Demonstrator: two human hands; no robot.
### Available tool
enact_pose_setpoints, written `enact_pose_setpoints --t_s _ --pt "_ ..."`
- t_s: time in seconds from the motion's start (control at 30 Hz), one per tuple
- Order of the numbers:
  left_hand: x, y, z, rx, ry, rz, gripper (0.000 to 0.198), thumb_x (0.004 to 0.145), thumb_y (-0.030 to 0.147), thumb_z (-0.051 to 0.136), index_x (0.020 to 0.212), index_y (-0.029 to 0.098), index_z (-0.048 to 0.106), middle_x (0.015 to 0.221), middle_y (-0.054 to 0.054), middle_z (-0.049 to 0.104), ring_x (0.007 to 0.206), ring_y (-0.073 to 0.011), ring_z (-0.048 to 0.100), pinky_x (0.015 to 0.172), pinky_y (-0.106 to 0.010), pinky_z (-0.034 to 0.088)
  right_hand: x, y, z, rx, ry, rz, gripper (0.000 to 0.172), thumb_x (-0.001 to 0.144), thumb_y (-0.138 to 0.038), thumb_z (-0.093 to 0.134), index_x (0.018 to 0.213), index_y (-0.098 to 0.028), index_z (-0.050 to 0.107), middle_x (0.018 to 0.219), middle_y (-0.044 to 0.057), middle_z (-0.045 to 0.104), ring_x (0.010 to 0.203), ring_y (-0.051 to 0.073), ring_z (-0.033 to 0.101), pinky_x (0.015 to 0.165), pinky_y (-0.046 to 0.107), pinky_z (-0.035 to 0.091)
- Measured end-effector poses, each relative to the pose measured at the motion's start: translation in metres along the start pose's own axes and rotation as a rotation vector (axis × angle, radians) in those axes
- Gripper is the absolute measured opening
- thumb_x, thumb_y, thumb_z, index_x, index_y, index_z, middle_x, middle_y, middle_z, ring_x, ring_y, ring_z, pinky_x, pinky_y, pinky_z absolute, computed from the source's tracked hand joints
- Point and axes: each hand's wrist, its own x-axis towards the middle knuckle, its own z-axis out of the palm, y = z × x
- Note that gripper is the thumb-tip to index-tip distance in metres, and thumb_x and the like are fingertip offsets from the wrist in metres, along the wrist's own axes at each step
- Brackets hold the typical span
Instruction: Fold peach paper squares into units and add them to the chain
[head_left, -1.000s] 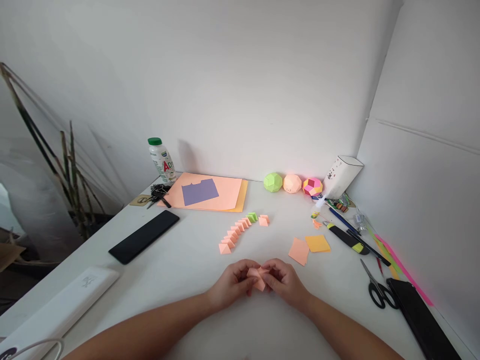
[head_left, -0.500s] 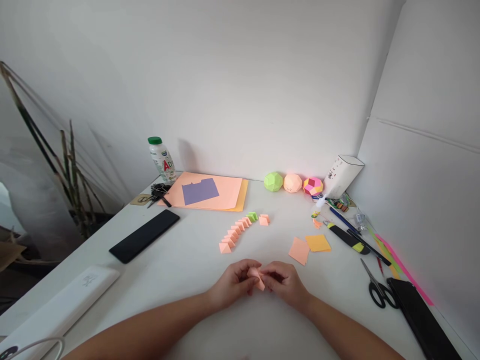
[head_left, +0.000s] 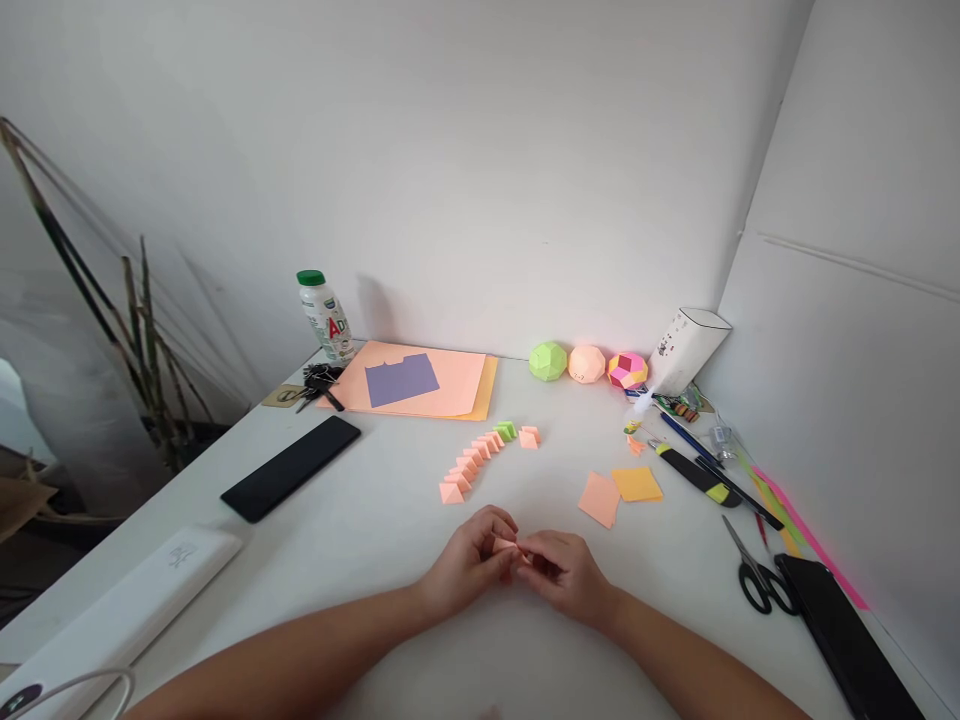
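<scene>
Between my two hands, near the front middle of the table, is a small folded piece of peach paper (head_left: 504, 545), mostly hidden by the fingers. My left hand (head_left: 471, 556) pinches its left side with thumb and fingers. From the other side my right hand (head_left: 564, 572) grips it, fingertips close to those of the left. Just beyond lies a curved row of folded peach paper pieces (head_left: 469, 464), with green folded pieces (head_left: 506, 431) at its far end. Another folded peach piece (head_left: 529, 438) sits apart to the right. Peach paper squares (head_left: 599, 500) and yellow squares (head_left: 637, 485) lie right of the row.
Paper balls (head_left: 548, 361) stand along the wall. At right are a cutter (head_left: 694, 474), scissors (head_left: 757, 570) and a black case (head_left: 844, 630). A black phone (head_left: 292, 468), a white power bank (head_left: 127, 610), a bottle (head_left: 327, 318) and paper sheets (head_left: 457, 375) occupy the left.
The folded peach paper has turned between my fingers and shows less of its face. My right fingers have closed in nearer to the left ones.
</scene>
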Motion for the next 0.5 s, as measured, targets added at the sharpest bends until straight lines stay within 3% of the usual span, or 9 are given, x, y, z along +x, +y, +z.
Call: enact_pose_setpoints --t_s 0.27,0.37,0.5 --pt "-0.002 -0.002 -0.002 0.127 -0.022 -0.102 0.026 0.084 0.041 0.053 0.079 0.016 0.054 0.057 0.004 0.052 0.049 -0.0096 0.050 0.046 -0.020 0.036 0.002 -0.002 -0.003 0.046 0.102 0.200 0.014 0.082 -0.023 0.054 0.080 -0.018 0.067 0.065 0.003 0.063 0.055 0.013 0.051 0.050 0.023 0.041" --pt "-0.002 0.002 -0.002 0.263 -0.033 -0.058 0.030 0.086 0.041 0.051 0.078 0.015 0.062 0.052 0.003 0.050 0.046 -0.0091 0.045 0.046 -0.021 0.035 0.003 -0.002 -0.003 0.067 0.096 0.220 0.014 0.081 -0.023 0.054 0.078 -0.018 0.067 0.065 0.003 0.063 0.056 0.013 0.051 0.051 0.023 0.041" --pt "-0.002 0.009 -0.002 0.395 -0.039 0.044 0.037 0.088 0.038 0.048 0.066 0.016 0.068 0.050 -0.001 0.053 0.059 -0.0139 0.051 0.056 -0.023 0.041 0.003 -0.001 -0.003 0.102 0.108 0.263 0.012 0.079 -0.024 0.056 0.078 -0.018 0.066 0.065 0.002 0.062 0.055 0.013 0.051 0.050 0.023 0.041"
